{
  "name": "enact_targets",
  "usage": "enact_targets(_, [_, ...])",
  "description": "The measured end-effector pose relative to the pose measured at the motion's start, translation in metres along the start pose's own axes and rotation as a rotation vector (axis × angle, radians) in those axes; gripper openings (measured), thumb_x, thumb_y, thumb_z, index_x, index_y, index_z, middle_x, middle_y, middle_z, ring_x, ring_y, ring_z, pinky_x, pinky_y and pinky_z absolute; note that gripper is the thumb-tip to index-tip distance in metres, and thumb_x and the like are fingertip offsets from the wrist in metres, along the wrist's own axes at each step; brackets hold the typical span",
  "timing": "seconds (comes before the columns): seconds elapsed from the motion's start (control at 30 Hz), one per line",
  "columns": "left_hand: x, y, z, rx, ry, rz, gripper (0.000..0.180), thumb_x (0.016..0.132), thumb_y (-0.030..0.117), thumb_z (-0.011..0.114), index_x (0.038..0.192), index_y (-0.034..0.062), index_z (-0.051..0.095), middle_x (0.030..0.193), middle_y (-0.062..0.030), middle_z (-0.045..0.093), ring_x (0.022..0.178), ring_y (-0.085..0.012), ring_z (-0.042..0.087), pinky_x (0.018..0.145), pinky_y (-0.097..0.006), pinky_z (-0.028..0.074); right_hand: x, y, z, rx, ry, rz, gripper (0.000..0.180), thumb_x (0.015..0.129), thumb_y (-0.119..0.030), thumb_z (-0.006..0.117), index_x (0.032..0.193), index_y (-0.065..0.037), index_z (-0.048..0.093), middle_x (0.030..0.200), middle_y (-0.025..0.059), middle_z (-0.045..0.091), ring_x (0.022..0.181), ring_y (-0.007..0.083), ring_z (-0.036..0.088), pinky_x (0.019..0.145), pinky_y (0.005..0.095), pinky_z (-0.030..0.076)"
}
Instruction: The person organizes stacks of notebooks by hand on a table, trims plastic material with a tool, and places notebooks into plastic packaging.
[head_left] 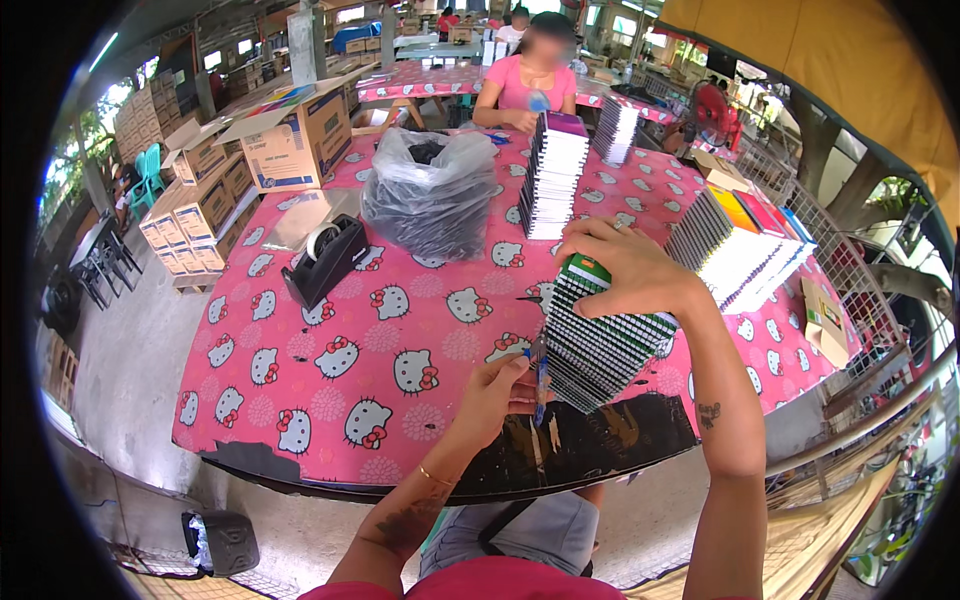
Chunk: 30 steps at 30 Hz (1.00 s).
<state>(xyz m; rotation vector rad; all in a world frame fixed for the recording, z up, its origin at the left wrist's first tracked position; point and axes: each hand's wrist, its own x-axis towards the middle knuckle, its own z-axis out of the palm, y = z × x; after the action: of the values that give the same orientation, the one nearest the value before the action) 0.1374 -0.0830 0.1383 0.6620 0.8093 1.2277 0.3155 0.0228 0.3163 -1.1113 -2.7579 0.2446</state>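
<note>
My right hand (622,270) rests on top of a tilted stack of spiral notebooks (600,345) with a green cover, fingers curled over its upper edge. Close against the lower left side of that stack, my left hand (495,392) pinches a thin blue pen-like thing (541,385). The stack stands on the pink cartoon-cat tablecloth (330,370) near the table's front edge. A second, upright stack of notebooks (552,175) stands further back at the middle of the table.
A black tape dispenser (325,260) and a dark plastic bag (430,195) sit left of centre. Rows of notebooks (745,250) lie to the right. A person in a pink top (530,85) sits at the far side. Cardboard boxes (285,140) stand at the left.
</note>
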Motion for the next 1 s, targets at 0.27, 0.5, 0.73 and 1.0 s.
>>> enact_targets(0.27, [-0.005,0.003,-0.003,0.955,0.155,0.638,0.036,0.098,0.03,0.052,0.11,-0.0023,0.061,0.088,-0.0119,0.066,0.079,-0.0226,0.068,0.073,-0.031,0.054,-0.001,0.002,0.002,-0.005,0.013,-0.009,0.06,0.062,-0.036,0.071,0.119,-0.021,0.06,0.134,0.0039,0.049,0.129,0.0311,0.041,0.108,0.0494,0.032])
enact_targets(0.5, [-0.002,0.002,-0.009,0.019,-0.049,-0.034,0.036,0.096,0.031,0.054,0.105,-0.0027,0.061,0.087,-0.0119,0.065,0.075,-0.0228,0.067,0.071,-0.033,0.054,0.0,0.004,0.003,0.001,0.014,-0.015,0.059,0.061,-0.035,0.071,0.117,-0.021,0.061,0.133,0.0042,0.049,0.129,0.0311,0.042,0.108,0.0494,0.032])
enact_targets(0.73, [-0.002,-0.012,-0.003,1.288,0.292,0.947,0.038,0.097,0.032,0.053,0.105,-0.0047,0.061,0.088,-0.0111,0.065,0.069,-0.0207,0.064,0.068,-0.033,0.054,0.0,0.003,0.003,-0.002,0.019,-0.02,0.06,0.059,-0.035,0.07,0.117,-0.02,0.061,0.133,0.0045,0.049,0.129,0.031,0.042,0.108,0.0486,0.032])
enact_targets(1.0, [0.0,-0.011,-0.01,0.071,0.023,-0.028,0.036,0.098,0.023,0.054,0.118,-0.0059,0.06,0.091,-0.0117,0.066,0.073,-0.0198,0.063,0.072,-0.032,0.053,0.0,0.003,0.003,-0.016,0.019,-0.015,0.061,0.06,-0.035,0.07,0.118,-0.019,0.061,0.133,0.0054,0.049,0.129,0.0322,0.042,0.107,0.048,0.033])
